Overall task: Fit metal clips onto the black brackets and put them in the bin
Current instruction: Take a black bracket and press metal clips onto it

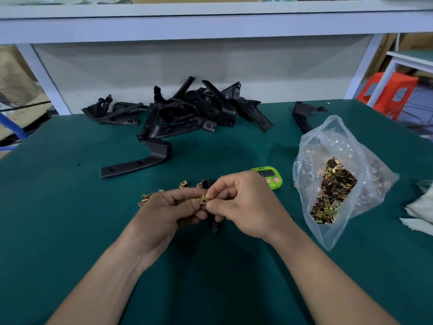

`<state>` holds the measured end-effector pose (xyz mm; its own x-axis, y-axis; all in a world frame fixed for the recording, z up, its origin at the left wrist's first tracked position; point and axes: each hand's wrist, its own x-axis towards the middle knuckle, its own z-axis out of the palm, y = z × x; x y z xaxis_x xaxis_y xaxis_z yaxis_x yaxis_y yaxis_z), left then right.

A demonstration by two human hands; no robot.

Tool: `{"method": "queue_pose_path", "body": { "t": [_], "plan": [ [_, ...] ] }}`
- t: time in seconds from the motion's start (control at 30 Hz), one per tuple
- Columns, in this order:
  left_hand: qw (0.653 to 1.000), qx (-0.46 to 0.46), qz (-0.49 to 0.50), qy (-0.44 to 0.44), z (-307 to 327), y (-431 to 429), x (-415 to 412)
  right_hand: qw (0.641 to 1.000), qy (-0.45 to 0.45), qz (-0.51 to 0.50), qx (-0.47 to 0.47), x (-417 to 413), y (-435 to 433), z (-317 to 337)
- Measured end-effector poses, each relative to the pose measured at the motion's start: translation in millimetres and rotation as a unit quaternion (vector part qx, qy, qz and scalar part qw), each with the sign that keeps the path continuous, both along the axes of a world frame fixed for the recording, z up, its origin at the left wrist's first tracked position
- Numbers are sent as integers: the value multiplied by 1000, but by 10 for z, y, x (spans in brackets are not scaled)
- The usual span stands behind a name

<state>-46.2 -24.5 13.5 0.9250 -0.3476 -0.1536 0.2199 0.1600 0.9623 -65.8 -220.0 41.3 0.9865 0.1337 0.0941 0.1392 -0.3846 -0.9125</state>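
Over the green table, my right hand (243, 205) pinches a small gold metal clip (203, 199) between thumb and forefinger. My left hand (168, 207) grips a black bracket (214, 225), mostly hidden behind both hands; its ends show above and below the fingers. The clip sits against the bracket between the two hands. A few loose clips (146, 198) lie on the table behind my left hand. A heap of black brackets (187, 111) lies at the back, with one long bracket (138, 160) in front of it.
A clear plastic bag of gold clips (332, 184) lies open at the right. A green timer (269, 177) sits just behind my right hand. Another black bracket (304, 116) lies at the back right. White material (419, 207) is at the right edge. No bin is in view.
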Motion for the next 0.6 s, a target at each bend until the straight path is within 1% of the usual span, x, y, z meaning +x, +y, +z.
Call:
{"method": "queue_pose_path", "body": {
  "t": [0.1, 0.17, 0.23, 0.27, 0.33, 0.43, 0.53, 0.6],
  "plan": [
    [999, 6, 22, 32, 14, -24, -23, 998, -37, -5, -45, -10, 26, -18],
    [996, 55, 72, 9, 27, -83, -57, 995, -61, -11, -80, -12, 55, -42],
    [982, 103, 157, -29, 35, -107, -59, 990, -83, -14, -113, -16, 80, -69],
    [974, 110, 196, -38, 46, -93, -41, 987, -94, -16, -130, -15, 87, -75],
    [964, 116, 232, -53, 55, -37, -13, 983, -110, -22, -142, -17, 96, -77],
    [966, 129, 211, -74, 47, -24, -41, 984, -118, -30, -127, -9, 112, -90],
    [975, 118, 168, -85, 56, -103, -87, 986, -119, -38, -112, -8, 107, -101],
    [977, 103, 167, -85, 74, -118, -77, 985, -120, -50, -109, -2, 90, -102]
  ]
}}
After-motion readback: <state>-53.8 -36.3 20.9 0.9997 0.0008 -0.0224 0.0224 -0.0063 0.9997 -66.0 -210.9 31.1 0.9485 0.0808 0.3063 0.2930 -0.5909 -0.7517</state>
